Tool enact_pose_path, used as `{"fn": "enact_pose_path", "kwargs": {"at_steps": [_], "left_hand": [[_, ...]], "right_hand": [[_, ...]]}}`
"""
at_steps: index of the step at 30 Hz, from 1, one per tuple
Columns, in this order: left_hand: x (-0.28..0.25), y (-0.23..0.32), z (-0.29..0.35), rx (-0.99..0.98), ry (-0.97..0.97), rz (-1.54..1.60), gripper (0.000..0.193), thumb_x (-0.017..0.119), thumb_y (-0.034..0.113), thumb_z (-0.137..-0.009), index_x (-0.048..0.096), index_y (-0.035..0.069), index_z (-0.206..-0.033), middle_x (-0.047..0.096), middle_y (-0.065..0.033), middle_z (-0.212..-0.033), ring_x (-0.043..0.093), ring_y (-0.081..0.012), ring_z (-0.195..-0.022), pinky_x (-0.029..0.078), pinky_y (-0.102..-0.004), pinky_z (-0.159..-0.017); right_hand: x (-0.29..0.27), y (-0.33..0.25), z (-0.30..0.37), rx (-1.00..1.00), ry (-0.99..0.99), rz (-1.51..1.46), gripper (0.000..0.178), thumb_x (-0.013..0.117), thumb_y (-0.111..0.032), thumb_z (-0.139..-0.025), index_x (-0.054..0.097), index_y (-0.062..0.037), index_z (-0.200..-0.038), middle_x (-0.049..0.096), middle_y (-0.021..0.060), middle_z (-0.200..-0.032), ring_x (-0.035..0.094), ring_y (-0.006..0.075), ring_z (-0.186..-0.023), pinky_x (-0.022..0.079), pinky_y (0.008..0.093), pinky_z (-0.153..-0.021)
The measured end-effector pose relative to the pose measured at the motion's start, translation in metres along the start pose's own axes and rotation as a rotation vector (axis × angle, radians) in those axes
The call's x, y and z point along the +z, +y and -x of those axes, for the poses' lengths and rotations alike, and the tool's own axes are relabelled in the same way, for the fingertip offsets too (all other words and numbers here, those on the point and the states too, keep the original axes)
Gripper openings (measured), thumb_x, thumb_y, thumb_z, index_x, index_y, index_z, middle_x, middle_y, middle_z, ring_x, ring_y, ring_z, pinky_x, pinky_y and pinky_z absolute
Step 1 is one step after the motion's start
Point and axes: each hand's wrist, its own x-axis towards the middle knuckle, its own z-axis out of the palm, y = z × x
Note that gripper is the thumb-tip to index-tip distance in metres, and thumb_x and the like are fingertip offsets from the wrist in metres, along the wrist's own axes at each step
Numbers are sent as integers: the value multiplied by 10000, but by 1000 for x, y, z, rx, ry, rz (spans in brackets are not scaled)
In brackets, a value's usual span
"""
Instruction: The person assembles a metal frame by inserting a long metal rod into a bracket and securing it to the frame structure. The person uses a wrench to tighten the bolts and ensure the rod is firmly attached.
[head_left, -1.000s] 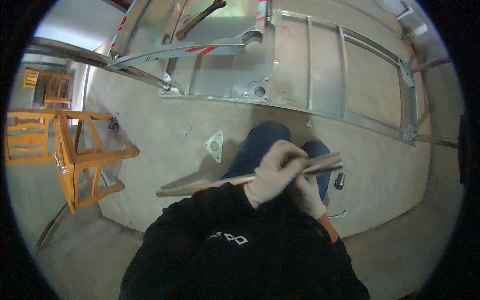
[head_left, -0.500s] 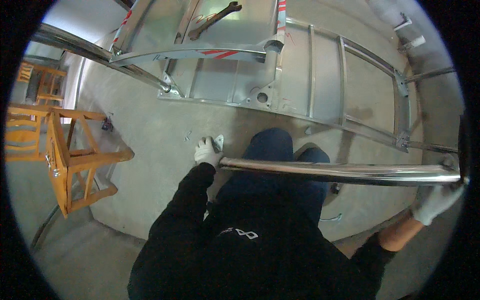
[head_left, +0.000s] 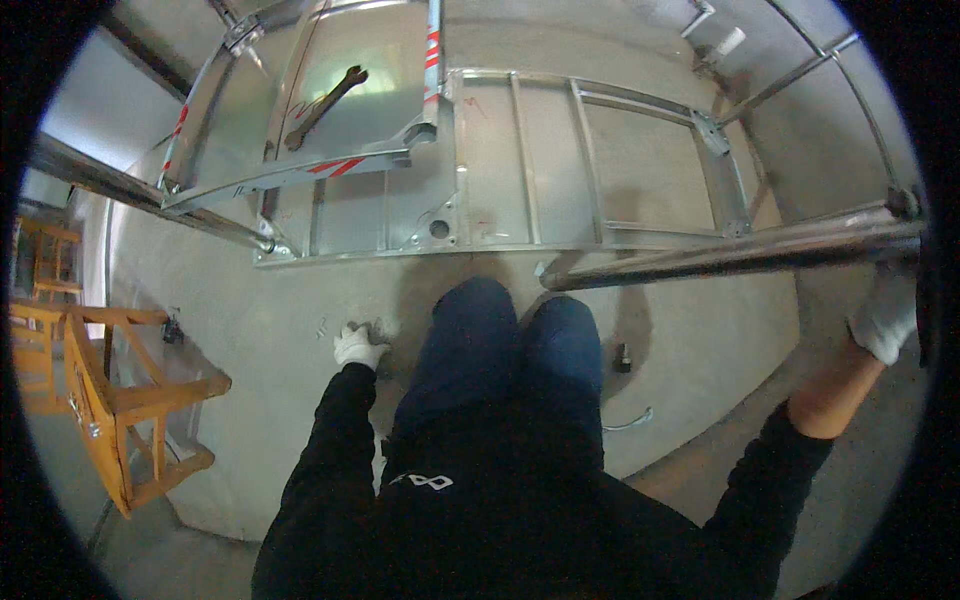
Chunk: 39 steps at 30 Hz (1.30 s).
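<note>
My right hand (head_left: 888,312), in a white glove, is at the far right with its fingers around a shiny metal tube (head_left: 735,258). The tube slants above the floor, its other end past my knees; part of the grip is hidden beneath it. Lower left, my gloved left hand (head_left: 358,347) is down at the floor beside my left knee. Its fingers are curled at a small grey metal bracket (head_left: 378,328), mostly covered by the hand. Tiny bits of metal (head_left: 322,326) lie just beyond the fingers.
Ahead lies a metal frame (head_left: 350,254) with sheet panels and crossbars. A wrench (head_left: 326,108) rests on its raised, red-striped section. A wooden chair (head_left: 125,400) lies tipped over at left. Right of my knees are a small dark fitting (head_left: 623,358) and a curved strip (head_left: 630,420).
The tube's inner end has moved away from my left hand, to the right and forward, and its right end has risen. My view has shifted right. The left hand stays low by the bracket.
</note>
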Motion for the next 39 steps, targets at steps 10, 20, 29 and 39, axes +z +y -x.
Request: {"fn": "enact_pose_path", "kwargs": {"at_steps": [10,20,29,39], "left_hand": [[-112,50,41,100,137,1290,459,673,299,-899,572,-23,-1210,659,-84,-948,636,-174,-827,515,-325,-698],[-323,141,136,769,242,1958,440,359,340,-1071,381,6,-1355,544,-147,-1266,616,-318,-1149,578,-486,-925],[-342,148,162,798,381,1933,444,428,411,-1049,481,47,-1297,605,-122,-1206,631,-209,-1037,561,-372,-825],[-328,151,166,775,810,1290,446,459,266,-1032,490,-43,-1353,580,-134,-1243,539,-206,-1155,403,-327,-1017]], "right_hand": [[60,55,81,142,-172,-11,464,636,-314,-921,514,-2,-1243,597,98,-1008,592,208,-926,494,408,-912],[152,17,169,-120,-760,229,692,742,-67,-717,499,-34,-1364,633,158,-1230,639,270,-1101,511,343,-923],[157,21,197,-364,-1028,518,840,780,-204,-684,440,-176,-1452,633,118,-866,655,310,-833,529,404,-715],[156,1,207,-463,-1015,720,849,774,-190,-669,429,-162,-1445,596,112,-806,649,313,-762,528,421,-669]]}}
